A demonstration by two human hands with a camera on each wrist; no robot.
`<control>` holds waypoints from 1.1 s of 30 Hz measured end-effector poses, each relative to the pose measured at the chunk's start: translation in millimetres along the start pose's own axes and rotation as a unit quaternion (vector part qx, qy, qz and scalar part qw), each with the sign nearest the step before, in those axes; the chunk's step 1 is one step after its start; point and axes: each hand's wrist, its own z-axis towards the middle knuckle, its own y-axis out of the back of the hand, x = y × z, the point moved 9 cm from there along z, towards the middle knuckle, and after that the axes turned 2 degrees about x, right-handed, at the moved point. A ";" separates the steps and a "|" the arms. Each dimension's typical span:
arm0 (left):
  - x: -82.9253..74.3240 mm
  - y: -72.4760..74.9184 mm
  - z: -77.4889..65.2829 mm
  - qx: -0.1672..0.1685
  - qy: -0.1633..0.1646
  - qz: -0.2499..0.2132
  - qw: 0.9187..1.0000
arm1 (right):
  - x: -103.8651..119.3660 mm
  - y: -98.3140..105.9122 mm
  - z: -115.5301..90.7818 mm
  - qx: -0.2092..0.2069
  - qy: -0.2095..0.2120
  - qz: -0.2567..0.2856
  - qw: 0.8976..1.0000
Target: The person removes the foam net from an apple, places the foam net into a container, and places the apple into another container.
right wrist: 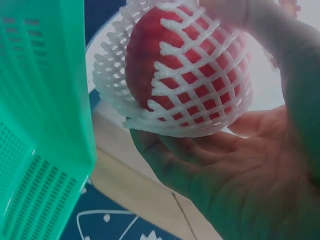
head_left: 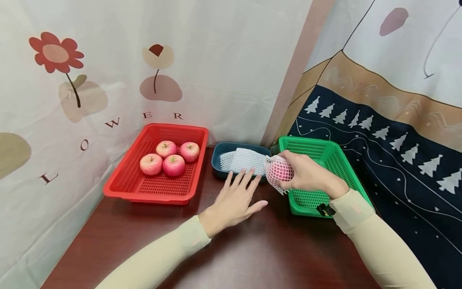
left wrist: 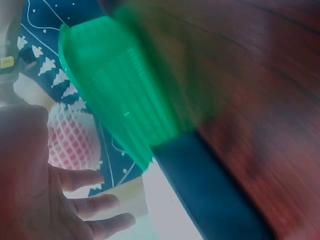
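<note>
My right hand (head_left: 306,172) grips an apple (head_left: 279,169) wrapped in a white foam net (right wrist: 200,85), held at the left rim of the green basket (head_left: 348,168). In the right wrist view the net stands open at one end and the red skin shows there. My left hand (head_left: 231,202) is spread with straight fingers, palm down, just in front of the dark blue tray (head_left: 216,158); nothing is in it. White foam nets (head_left: 249,159) lie flat in that tray. The left wrist view shows the left fingers (left wrist: 95,206) extended, with the netted apple beyond them.
A red basket (head_left: 124,180) at the left holds several bare apples (head_left: 174,165). The blue tray stands between the red and green baskets on the dark brown table (head_left: 238,257). Printed curtains (head_left: 231,80) hang behind and to the right.
</note>
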 end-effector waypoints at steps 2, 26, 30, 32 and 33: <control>7.7 1.8 -3.6 0.002 0.006 -0.001 1.000 | 5.9 -4.6 0.7 -0.006 0.012 -0.003 1.000; 63.3 15.2 -40.9 -0.035 0.036 0.033 0.998 | 39.4 -73.9 13.9 -0.026 0.068 -0.020 0.997; 65.0 15.8 -44.3 -0.044 0.030 0.033 0.998 | 44.6 -84.4 15.4 -0.032 0.084 -0.028 0.996; 65.2 16.3 -45.1 -0.049 0.028 0.033 0.998 | 46.9 -89.5 15.9 -0.034 0.091 -0.037 0.995; 64.9 16.9 -45.6 -0.050 0.027 0.034 0.998 | 47.6 -92.2 16.0 -0.035 0.093 -0.042 0.994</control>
